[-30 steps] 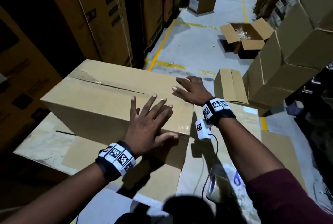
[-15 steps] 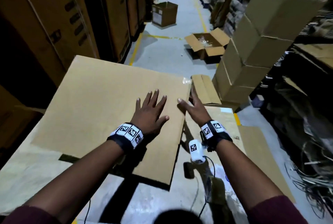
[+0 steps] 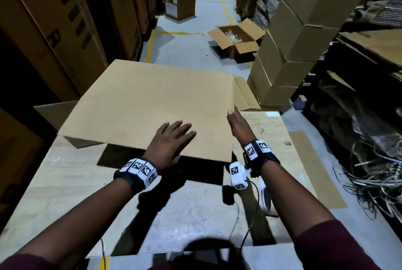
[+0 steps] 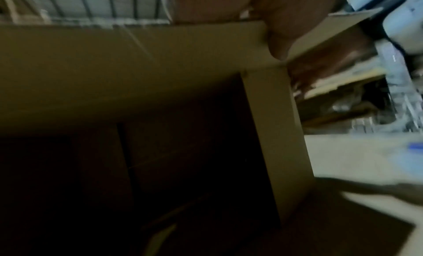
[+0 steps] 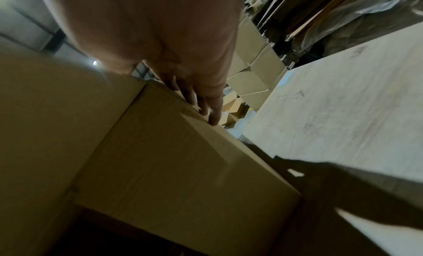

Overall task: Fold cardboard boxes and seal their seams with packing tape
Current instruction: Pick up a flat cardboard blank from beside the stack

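Observation:
A large plain cardboard box lies on the pale worktable, one broad panel up and its dark open end toward me. My left hand holds the near edge of that top panel: fingers straight on top, thumb under the edge in the left wrist view, where the box interior is dark. My right hand lies edge-on against the box's right side, and its straight fingers run along the corner. A flap sticks out at the left.
A pale rounded object lies half hidden under my right forearm. Stacked closed boxes stand at the right, and an open box sits on the aisle floor. Tall cartons line the left. Loose strapping lies at the right.
The box has tipped over, so a broad plain panel now faces up. My left hand slid back to its near edge. My right hand moved from the top to the right side.

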{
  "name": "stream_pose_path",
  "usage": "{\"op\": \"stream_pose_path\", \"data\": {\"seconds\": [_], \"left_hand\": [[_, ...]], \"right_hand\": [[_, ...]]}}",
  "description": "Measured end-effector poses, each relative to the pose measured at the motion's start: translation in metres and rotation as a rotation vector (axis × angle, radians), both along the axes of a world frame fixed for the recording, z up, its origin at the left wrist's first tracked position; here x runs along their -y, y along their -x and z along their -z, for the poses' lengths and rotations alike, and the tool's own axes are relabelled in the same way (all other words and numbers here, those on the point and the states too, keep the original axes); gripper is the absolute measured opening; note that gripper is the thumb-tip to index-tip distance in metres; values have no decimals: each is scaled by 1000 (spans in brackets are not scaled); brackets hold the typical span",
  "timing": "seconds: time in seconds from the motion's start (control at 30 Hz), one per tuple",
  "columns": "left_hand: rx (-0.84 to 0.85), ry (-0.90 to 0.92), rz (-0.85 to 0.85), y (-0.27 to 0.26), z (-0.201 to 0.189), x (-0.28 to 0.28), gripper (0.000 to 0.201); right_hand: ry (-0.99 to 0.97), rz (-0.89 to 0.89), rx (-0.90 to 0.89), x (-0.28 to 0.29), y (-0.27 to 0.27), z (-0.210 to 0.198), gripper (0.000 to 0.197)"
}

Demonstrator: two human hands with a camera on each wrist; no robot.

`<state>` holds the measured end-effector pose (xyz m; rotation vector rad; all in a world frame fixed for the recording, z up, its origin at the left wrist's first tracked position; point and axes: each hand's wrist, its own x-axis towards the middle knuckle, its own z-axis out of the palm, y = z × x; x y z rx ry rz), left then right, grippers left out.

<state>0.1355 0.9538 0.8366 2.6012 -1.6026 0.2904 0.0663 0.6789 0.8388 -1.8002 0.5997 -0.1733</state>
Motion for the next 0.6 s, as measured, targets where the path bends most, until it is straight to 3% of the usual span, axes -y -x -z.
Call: {"op": "stream_pose_path", "data": {"seconds": [0.1,0.17,0.33,0.4,0.5,0.6], "left_hand": [[59,360,66,-11,-49,4,43],[154,506,20,-24,-92,17,29],[268,468,-82,-69,-186,57,45],[296,434,-97,-83,-210,73,51],[272,382,-119,-100,-221,99,54],[220,313,-144,-111,-205,130,51]], "right_hand": [[-179,59,104,-19,19,-23,69],[-280,75,150,-24,29,-27,75],[-134,71,266,-26,40,-42,80],[-24,40,260,-24,47,-49,94],[149,25,211,-25,60,-50,103],[332,3,157,-30,76,-42,105]]}}
